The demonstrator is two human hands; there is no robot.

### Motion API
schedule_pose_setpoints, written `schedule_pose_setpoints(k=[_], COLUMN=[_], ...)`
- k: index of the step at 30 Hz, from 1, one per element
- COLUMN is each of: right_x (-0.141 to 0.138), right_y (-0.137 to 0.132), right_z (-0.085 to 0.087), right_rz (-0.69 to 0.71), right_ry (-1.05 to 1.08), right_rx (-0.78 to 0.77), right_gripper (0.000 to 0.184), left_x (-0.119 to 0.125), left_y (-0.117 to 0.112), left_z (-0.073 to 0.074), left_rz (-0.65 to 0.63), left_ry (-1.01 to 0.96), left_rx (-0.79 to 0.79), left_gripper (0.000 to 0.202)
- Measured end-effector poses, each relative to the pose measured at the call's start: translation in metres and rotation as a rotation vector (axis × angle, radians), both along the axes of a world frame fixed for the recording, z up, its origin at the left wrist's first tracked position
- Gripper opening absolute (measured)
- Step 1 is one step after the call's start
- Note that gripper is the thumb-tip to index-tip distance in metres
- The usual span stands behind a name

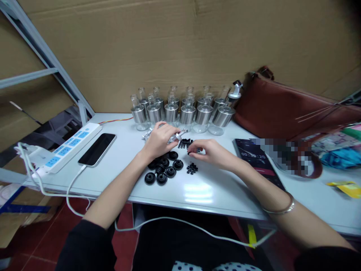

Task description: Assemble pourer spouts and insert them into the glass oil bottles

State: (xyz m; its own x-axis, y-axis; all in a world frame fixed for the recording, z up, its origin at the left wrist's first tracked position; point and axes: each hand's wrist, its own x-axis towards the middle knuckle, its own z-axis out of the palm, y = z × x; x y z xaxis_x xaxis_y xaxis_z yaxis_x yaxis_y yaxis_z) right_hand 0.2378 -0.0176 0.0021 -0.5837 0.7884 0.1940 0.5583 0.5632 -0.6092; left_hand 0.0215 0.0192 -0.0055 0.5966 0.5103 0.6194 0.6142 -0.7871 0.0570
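Note:
My left hand (pixel 158 140) is closed around a silver pourer spout (pixel 182 133), whose tip points to the right. Thumb and finger of my right hand (pixel 210 152) pinch a small black piece (pixel 189 153), partly hidden by the fingertips. Below my left hand lie several round black stoppers (pixel 170 171). Small black rings (pixel 192 169) are gathered on the table below my right fingers. Short black strips (pixel 184 143) lie between the hands, partly covered. More silver spouts (pixel 146 134) show behind my left hand.
Glass bottles with metal sleeves (pixel 172 113) stand in two rows at the back; one at right carries a spout (pixel 237 89). A power strip (pixel 69 146) and charging phone (pixel 98 149) lie left. At right are a timer screen (pixel 255 158), brown bag (pixel 284 107) and yellow packet (pixel 346 188).

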Motion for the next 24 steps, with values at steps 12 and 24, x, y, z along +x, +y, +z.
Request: schedule_pose_setpoints(k=[12, 24], right_x=[0.0008, -0.001], right_y=[0.0029, 0.0019], right_z=[0.0001, -0.0037], right_rz=[-0.23, -0.262], right_ry=[0.585, 0.661], right_rx=[-0.094, -0.121], right_gripper=[0.023, 0.029], left_x=[0.0033, 0.006], left_y=[0.0004, -0.0039], left_z=[-0.0015, 0.0043], left_rz=[-0.083, -0.117], left_ry=[0.04, 0.058], left_rx=[0.236, 0.364], left_gripper=[0.013, 0.012])
